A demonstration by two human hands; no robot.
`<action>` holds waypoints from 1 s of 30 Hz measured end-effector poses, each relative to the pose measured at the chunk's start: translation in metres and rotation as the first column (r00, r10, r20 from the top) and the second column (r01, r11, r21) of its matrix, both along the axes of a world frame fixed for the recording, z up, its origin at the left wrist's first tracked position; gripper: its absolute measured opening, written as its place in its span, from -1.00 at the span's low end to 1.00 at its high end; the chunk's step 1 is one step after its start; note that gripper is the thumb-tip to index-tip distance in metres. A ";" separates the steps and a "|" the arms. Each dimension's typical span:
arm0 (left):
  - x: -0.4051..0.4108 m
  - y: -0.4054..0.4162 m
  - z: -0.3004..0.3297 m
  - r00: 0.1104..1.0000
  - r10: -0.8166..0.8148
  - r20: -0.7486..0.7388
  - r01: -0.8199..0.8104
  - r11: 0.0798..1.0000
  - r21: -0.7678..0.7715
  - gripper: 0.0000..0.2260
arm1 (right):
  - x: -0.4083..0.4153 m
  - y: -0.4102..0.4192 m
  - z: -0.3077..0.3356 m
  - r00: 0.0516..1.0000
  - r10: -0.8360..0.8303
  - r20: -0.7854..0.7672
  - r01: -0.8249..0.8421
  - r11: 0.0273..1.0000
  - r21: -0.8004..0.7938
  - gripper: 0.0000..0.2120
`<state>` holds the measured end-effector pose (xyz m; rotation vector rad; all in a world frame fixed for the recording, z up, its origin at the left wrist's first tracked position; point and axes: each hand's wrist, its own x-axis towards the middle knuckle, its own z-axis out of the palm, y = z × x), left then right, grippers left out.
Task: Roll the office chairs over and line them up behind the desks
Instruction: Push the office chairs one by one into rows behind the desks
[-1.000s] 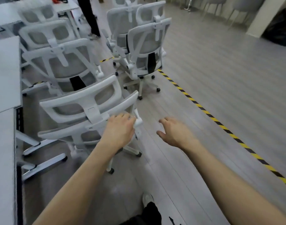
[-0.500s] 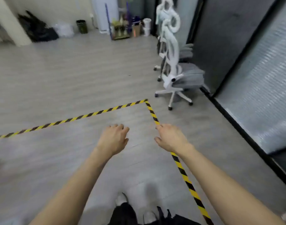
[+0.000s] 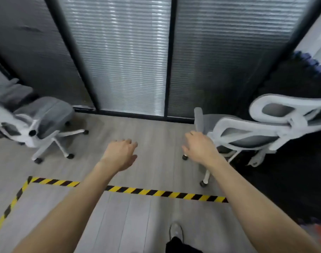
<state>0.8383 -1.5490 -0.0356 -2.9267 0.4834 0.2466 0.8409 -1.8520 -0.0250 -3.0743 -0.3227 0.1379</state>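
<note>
Two office chairs w/ white frames and grey seats stand past the striped floor tape (image 3: pixel 156 192), both on the far side of it by the glass partition (image 3: pixel 130 57). The right chair (image 3: pixel 251 132) sits beyond the tape's right end, its back and headrest toward me and tilted across the view; the left chair (image 3: pixel 37 123) is beyond the tape's left corner, well apart from the other. No desks in view. My right hand (image 3: pixel 199 148) is out over the floor just beyond the tape, near the right chair's armrest, fingers spread and relaxed, gripping nothing; can't tell if a fingertip brushes the armrest, prob. not yet. My left hand (image 3: pixel 119 154) hangs above bare floor beyond the tape's middle, fingers loose, holding nothing. I'd judge the chair moderately heavy but easy to roll on this smooth plank floor, since it rides on casters (image 3: pixel 203 183). Frame looks like stiff plastic, so the top rail of the back should take a firm grip; mesh and seat pad are soft, bad to pull on. Armrest may pivot or slide, so I'd trust it less. Seat prob. swivels, so two hands on the back frame would keep it steering straight. Tape is flat, shouldn't catch wheels.
</note>
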 end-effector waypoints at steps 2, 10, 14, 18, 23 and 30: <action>0.032 -0.051 -0.003 0.994 -0.112 -0.016 0.112 0.994 -0.002 -0.59 | 0.003 -0.055 0.007 0.989 -0.132 0.070 0.130 0.991 0.026 -0.71; 0.135 -0.286 -0.011 0.900 -0.436 -0.017 0.429 0.891 -0.152 -0.57 | 0.033 -0.236 0.044 0.831 -0.381 0.405 0.377 0.921 0.093 -0.58; 0.170 -0.383 -0.018 0.883 -0.469 0.028 0.455 0.838 -0.301 -0.39 | 0.078 -0.302 0.052 0.807 -0.401 0.433 0.456 0.890 -0.025 -0.25; 0.198 -0.429 -0.054 0.879 -0.469 -0.084 0.431 0.858 -0.280 -0.41 | 0.116 -0.341 0.045 0.833 -0.447 0.326 0.501 0.860 -0.098 -0.11; 0.206 -0.418 -0.101 0.915 -0.400 0.055 0.389 0.838 -0.384 -0.52 | 0.134 -0.331 0.027 0.792 -0.385 0.474 0.482 0.871 -0.098 -0.27; 0.216 -0.344 -0.135 0.919 -0.381 0.100 0.387 0.824 -0.414 -0.56 | 0.159 -0.264 0.001 0.788 -0.229 0.571 0.325 0.943 -0.071 -0.37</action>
